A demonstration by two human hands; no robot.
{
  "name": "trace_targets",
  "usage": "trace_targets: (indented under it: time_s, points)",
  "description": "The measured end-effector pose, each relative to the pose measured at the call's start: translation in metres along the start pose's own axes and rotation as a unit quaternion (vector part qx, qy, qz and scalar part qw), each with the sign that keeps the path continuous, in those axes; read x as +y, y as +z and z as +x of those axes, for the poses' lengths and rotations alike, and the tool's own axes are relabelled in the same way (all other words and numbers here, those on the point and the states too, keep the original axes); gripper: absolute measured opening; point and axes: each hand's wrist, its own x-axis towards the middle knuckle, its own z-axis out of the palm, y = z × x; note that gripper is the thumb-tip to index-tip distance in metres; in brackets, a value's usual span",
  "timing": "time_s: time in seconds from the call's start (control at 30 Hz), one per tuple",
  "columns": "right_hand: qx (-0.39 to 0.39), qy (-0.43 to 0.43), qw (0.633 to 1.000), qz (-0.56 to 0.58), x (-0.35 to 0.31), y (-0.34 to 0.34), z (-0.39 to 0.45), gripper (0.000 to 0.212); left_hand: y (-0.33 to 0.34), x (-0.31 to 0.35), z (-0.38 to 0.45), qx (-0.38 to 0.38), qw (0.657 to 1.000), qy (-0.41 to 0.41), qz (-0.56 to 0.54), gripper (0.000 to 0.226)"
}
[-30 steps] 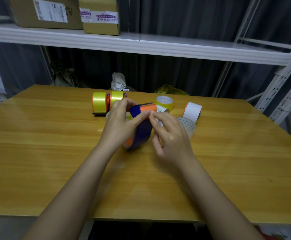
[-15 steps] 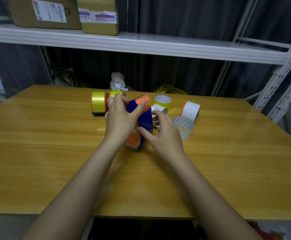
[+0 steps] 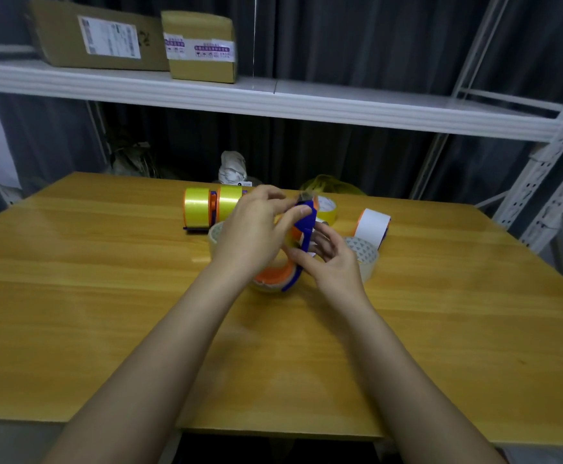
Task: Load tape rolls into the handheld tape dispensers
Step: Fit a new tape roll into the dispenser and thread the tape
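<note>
Two hands meet on one blue and orange tape dispenser (image 3: 303,236) above the middle of the worktop (image 3: 106,296). The left hand (image 3: 253,236) curls its fingers (image 3: 273,195) round the dispenser's upper end, thumb pressed on the blue frame. The right hand (image 3: 333,262) pinches the frame's lower edge with thumb and bent fingers. The dispenser's orange wheel end, carrying a clear roll, sits below the left hand, close to the wood; whether it touches cannot be told.

Beyond the dispenser to the left stand two yellow rolls (image 3: 213,207) side by side in dispensers. Straight behind it lies one yellow-rimmed roll (image 3: 327,209), partly blocked by the blue frame. To its right stands one white roll (image 3: 372,226), and one patterned clear roll (image 3: 363,254) lies just behind the right hand. Another clear roll (image 3: 216,234) peeks out behind the left hand. Far above the dispenser, two cardboard boxes (image 3: 146,41) rest on a white shelf (image 3: 307,105).
</note>
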Motion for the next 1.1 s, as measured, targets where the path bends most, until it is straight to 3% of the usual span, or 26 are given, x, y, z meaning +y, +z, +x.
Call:
trace_targets:
  time_s: [0.07, 0.13, 0.2, 0.27, 0.33, 0.4, 0.63, 0.77, 0.93, 1.1]
  points:
    - [-0.007, 0.011, 1.0, 0.021, 0.002, -0.002, 0.003, 0.054, -0.007, -0.002, 0.002, 0.043, 0.999, 0.016, -0.021, 0.038]
    - [-0.004, 0.025, 0.999, 0.041, 0.004, -0.005, 0.005, 0.053, -0.014, -0.008, 0.004, 0.062, 0.994, -0.023, -0.09, 0.039]
    - [-0.007, 0.03, 0.998, 0.061, 0.003, -0.009, 0.007, 0.053, -0.019, -0.016, 0.006, 0.006, 0.986, -0.097, -0.132, 0.052]
    - [-0.02, 0.035, 0.995, 0.086, 0.001, -0.013, 0.008, 0.053, -0.021, -0.027, 0.003, -0.097, 0.976, -0.156, -0.119, 0.069]
    - [-0.031, 0.047, 0.992, 0.117, -0.003, -0.016, 0.01, 0.049, -0.021, -0.037, -0.002, -0.182, 0.951, -0.191, -0.159, 0.079]
    - [-0.039, 0.058, 0.987, 0.144, -0.005, -0.016, 0.013, 0.048, -0.02, -0.042, -0.006, -0.21, 0.934, -0.195, -0.212, 0.082]
    - [-0.043, 0.023, 0.985, 0.163, -0.01, -0.008, 0.022, 0.072, -0.017, -0.04, -0.01, -0.127, 0.944, -0.156, -0.261, 0.053]
    - [-0.043, 0.005, 0.986, 0.163, -0.015, -0.009, 0.025, 0.065, -0.015, -0.041, -0.01, -0.113, 0.955, -0.143, -0.235, 0.06]
    - [-0.092, 0.051, 0.957, 0.269, -0.024, -0.001, 0.03, 0.049, -0.013, -0.042, -0.01, -0.069, 0.97, -0.135, -0.19, 0.057]
    - [-0.112, 0.098, 0.968, 0.202, -0.036, 0.023, 0.048, 0.035, -0.027, -0.045, -0.009, -0.011, 0.978, -0.167, -0.126, 0.053]
